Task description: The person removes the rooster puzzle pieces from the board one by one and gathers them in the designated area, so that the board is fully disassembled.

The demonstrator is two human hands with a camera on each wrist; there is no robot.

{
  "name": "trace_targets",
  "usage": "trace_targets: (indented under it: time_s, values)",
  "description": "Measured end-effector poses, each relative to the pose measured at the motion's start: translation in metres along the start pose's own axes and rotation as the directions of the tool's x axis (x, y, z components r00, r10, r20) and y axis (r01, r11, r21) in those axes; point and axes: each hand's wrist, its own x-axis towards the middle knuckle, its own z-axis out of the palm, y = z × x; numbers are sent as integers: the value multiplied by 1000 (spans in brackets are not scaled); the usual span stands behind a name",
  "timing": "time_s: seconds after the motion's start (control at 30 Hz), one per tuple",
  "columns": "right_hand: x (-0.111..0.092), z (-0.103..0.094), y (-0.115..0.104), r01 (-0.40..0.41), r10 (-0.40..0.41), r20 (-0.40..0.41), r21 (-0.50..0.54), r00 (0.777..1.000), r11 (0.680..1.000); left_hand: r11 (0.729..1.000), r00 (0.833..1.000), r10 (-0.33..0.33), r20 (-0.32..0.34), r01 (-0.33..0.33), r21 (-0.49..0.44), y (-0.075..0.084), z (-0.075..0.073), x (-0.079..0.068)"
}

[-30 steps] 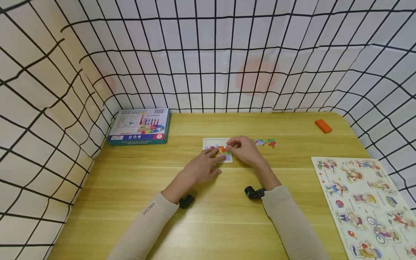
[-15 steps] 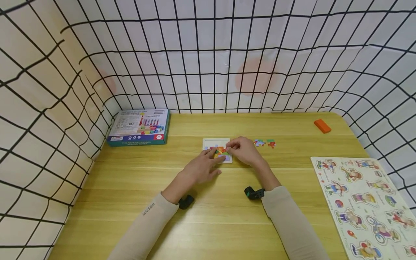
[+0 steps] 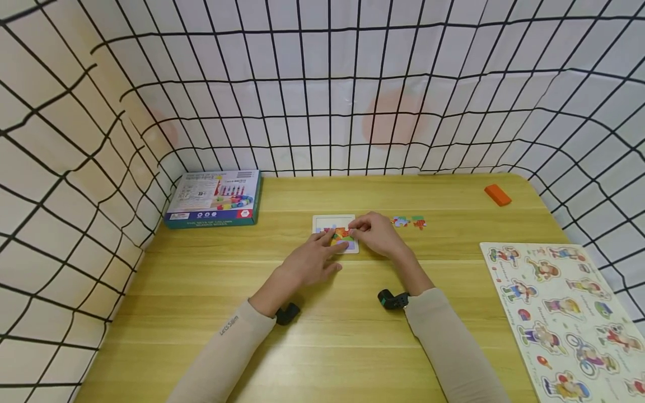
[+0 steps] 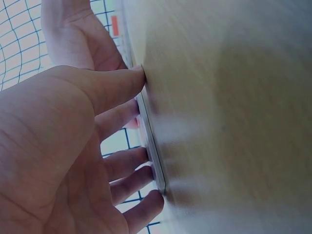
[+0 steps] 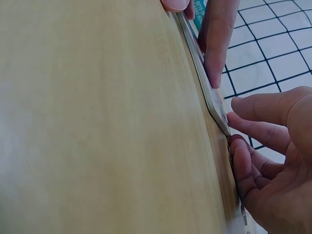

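Note:
A small framed jigsaw puzzle (image 3: 333, 221) lies flat mid-table, its colourful pieces filling the near part and pale backing showing at the far side. My left hand (image 3: 308, 258) rests on its near left part, fingers spread and fairly straight; in the left wrist view the thumb lies along the tray edge (image 4: 150, 119). At the right side, my right hand (image 3: 377, 232) holds thumb and forefinger together over a reddish puzzle piece (image 3: 347, 231), mostly covered by the fingertips. From the right wrist view, those fingertips meet the tray's corner and the other fingers (image 5: 242, 163) curl beneath.
Loose puzzle pieces (image 3: 401, 221) lie just right of the right hand. A boxed toy set (image 3: 214, 198) sits back left, an orange block (image 3: 498, 195) back right. A large picture board (image 3: 559, 313) covers the right front. Black wire mesh (image 3: 332, 101) surrounds the table.
The whole head view shifts very slightly left. Both hands keep their places on the puzzle, with only tiny movement of the right fingertips.

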Motion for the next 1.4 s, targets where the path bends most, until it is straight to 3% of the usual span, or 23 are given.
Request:
trace_targets:
  time_s: [0.43,1.4]
  values:
    - [-1,1,1,-32,32,-14,28,999,999,1000,1000,1,8,-1,-1,0,3,1]
    - [0,4,-2,-9,14,-40,122,999,992,1000,1000,1,6,-1,0,1,1,0]
